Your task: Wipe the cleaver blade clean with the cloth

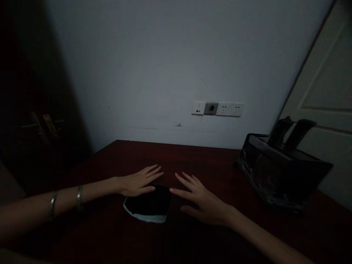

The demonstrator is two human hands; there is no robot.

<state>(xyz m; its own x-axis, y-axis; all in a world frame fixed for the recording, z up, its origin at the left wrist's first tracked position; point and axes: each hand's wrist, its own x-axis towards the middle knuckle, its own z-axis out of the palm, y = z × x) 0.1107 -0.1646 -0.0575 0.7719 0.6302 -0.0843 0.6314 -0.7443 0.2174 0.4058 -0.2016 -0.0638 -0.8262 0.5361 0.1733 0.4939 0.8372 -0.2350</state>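
Observation:
A small black folded item with a white lower edge lies on the dark red-brown table. My left hand rests flat with fingers stretched out, its thumb touching the item's upper left edge. My right hand hovers just to the item's right, fingers spread and pointing left, the fingertips close to its top right corner. Neither hand holds anything. Two metal bangles sit on my left forearm.
A black box-like device with two upright parts stands at the table's right. A row of wall sockets is on the wall behind. A pale door is at the right, a dark door with a handle at the left.

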